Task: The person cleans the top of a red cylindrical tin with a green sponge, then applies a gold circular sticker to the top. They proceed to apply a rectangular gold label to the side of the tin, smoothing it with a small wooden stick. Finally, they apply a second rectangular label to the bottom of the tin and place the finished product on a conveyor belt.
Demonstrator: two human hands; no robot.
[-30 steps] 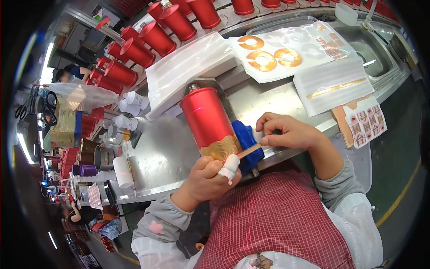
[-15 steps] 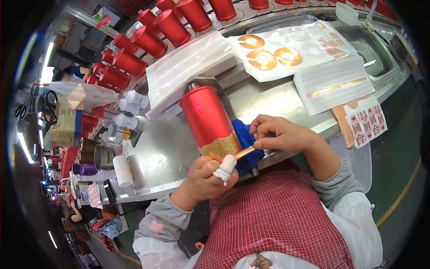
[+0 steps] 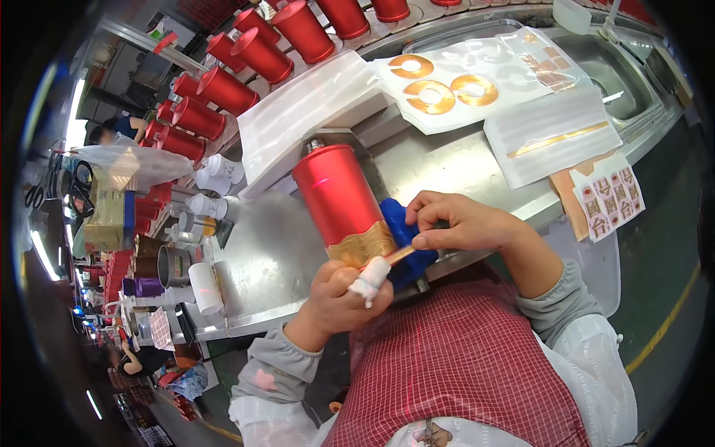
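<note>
A glossy red bottle (image 3: 339, 190) with a wavy gold band (image 3: 363, 244) around its lower end lies tilted in a metal holder, its narrow neck pointing away from me. Beside its base is a blue padded roller-like piece (image 3: 393, 212). My left hand (image 3: 344, 296), one finger wrapped in white, is closed at the bottle's base on one end of a thin gold strip (image 3: 401, 255). The strip's other end is pinched between thumb and fingers of my right hand (image 3: 458, 223). The strip runs along the base edge; how much of it touches cannot be made out.
Red bottles (image 3: 264, 56) stand in a row at the back left. White sheets with gold ring stickers (image 3: 474, 90) and a gold strip lie beyond, near a sink (image 3: 625, 93). A paper roll (image 3: 205, 287), glass jars (image 3: 197, 223) and white cups (image 3: 208, 205) are at left.
The row of red bottles has shifted left along the back. My right hand has moved slightly left, closer to the bottle's base, with the strip still held.
</note>
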